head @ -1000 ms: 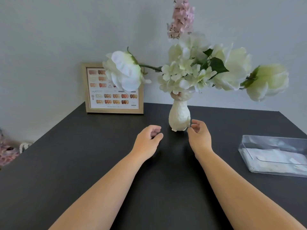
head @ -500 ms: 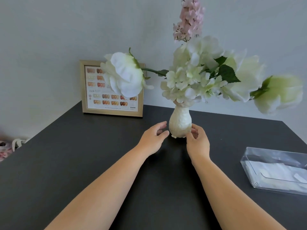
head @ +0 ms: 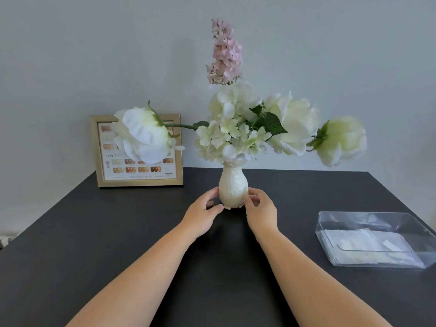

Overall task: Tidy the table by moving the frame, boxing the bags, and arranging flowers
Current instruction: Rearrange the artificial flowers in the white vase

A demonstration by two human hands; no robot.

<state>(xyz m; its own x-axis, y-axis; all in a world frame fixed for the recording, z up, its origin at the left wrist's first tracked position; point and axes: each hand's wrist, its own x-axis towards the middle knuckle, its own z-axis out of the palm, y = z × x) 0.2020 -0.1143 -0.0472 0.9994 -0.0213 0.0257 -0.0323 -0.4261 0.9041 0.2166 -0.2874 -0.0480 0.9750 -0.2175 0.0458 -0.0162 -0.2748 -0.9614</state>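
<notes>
A small white vase (head: pixel 233 188) stands upright on the black table (head: pixel 94 232), filled with white flowers (head: pixel 238 128) and one tall pink sprig (head: pixel 225 53). My left hand (head: pixel 203 214) touches the vase's left side with its fingertips. My right hand (head: pixel 260 211) touches its right side, so both hands cup the vase near its base. A gold picture frame (head: pixel 139 152) leans on the wall at the back left, partly hidden by a white bloom. A clear plastic box (head: pixel 375 239) holding flat white bags (head: pixel 368 244) lies at the right.
A grey wall rises right behind the table's far edge. The table's left edge runs diagonally at the left, with floor clutter just showing below it. The box lies close to the right edge.
Both hands have moved forward from loosely curled in front of the vase to touching its two sides. The view has tilted up, showing more of the flowers.
</notes>
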